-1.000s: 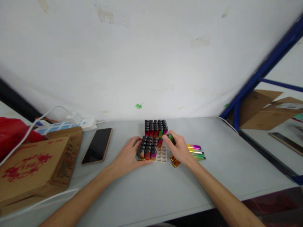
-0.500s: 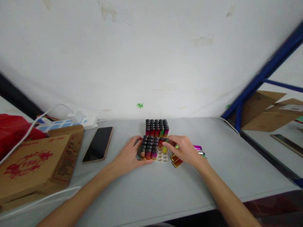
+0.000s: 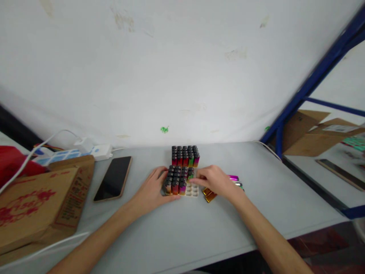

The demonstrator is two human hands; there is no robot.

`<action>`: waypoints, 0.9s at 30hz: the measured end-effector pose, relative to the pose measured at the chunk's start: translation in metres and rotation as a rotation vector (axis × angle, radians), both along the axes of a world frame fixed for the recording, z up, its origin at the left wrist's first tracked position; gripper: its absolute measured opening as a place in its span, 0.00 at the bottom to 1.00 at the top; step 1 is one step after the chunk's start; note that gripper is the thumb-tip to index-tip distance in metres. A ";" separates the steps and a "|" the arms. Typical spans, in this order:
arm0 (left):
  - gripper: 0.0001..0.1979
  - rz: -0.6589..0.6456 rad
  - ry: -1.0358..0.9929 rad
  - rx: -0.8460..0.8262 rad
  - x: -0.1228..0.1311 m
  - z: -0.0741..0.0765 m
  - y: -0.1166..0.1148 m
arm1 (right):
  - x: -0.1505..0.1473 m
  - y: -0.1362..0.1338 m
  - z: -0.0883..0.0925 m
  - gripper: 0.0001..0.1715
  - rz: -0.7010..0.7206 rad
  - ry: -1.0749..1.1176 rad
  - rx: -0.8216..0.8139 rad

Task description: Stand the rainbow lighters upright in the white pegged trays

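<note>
Several black-topped lighters (image 3: pixel 175 187) stand upright in a pale tray (image 3: pixel 192 191), whose right front holes show bare. Around the tray's left side is my left hand (image 3: pixel 152 188), its thumb along the front edge and its fingers at the back left. My right hand (image 3: pixel 214 180) reaches over the tray's right side, fingers closed at a green lighter (image 3: pixel 191 174) standing in the tray. Behind is a second block of upright lighters (image 3: pixel 185 156). Loose gold lighters (image 3: pixel 210 195) and a purple one (image 3: pixel 234 177) lie beside and beyond my right hand.
A phone (image 3: pixel 113 179) lies at the left, near a cardboard box (image 3: pixel 37 205) and a power strip (image 3: pixel 65 154). A white cable crosses the left side. A blue rack frame (image 3: pixel 308 83) and open carton (image 3: pixel 316 133) are at the right.
My right hand has moved left and lowered the green-yellow lighter into the tray beside the others. My left hand keeps its hold. The camera view has shifted slightly.
</note>
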State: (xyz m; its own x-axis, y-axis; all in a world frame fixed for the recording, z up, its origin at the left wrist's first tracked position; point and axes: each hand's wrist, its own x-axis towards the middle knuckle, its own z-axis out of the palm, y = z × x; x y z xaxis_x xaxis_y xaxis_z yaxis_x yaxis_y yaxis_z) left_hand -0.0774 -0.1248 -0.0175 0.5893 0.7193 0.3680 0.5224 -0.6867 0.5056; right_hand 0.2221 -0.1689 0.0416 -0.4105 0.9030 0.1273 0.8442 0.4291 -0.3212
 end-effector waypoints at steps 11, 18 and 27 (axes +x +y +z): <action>0.36 0.007 -0.019 0.011 0.000 0.000 0.000 | 0.118 -0.014 0.019 0.23 -0.195 0.315 0.014; 0.38 0.005 -0.029 0.006 -0.001 -0.005 0.002 | 0.151 -0.038 0.004 0.23 -0.296 0.293 -0.043; 0.38 0.018 -0.036 0.000 -0.001 -0.007 0.003 | 0.167 -0.051 -0.013 0.30 -0.347 0.352 -0.047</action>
